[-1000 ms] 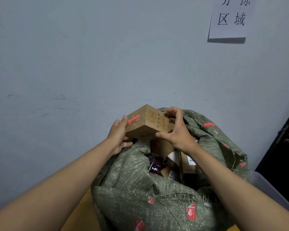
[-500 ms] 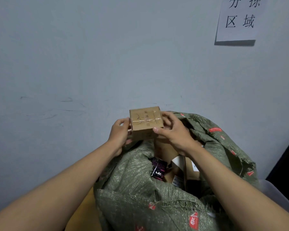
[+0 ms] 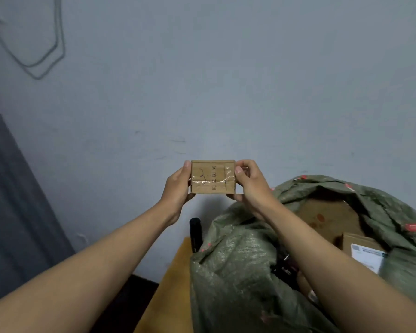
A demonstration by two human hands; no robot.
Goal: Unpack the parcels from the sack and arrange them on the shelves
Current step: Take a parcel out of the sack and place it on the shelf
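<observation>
A small brown cardboard parcel [image 3: 211,177], taped and marked with a handwritten figure, is held up in front of the wall. My left hand [image 3: 178,188] grips its left end and my right hand [image 3: 249,182] grips its right end. Both hands hold it level, up and to the left of the green woven sack [image 3: 245,272]. The sack stands open at the lower right. Inside it I see a large brown box [image 3: 322,217] and a labelled box [image 3: 363,251]. Deeper contents are hidden.
The sack rests on a yellowish wooden surface [image 3: 171,289]. A black cylindrical object [image 3: 195,234] stands just left of the sack by the wall. A dark grey panel [image 3: 12,200] runs along the left. Dark floor [image 3: 130,301] shows below.
Both hands have lifted the small parcel up and left, away from the sack mouth, and turned its taped face toward me. The view has swung left; the paper sign is out of frame.
</observation>
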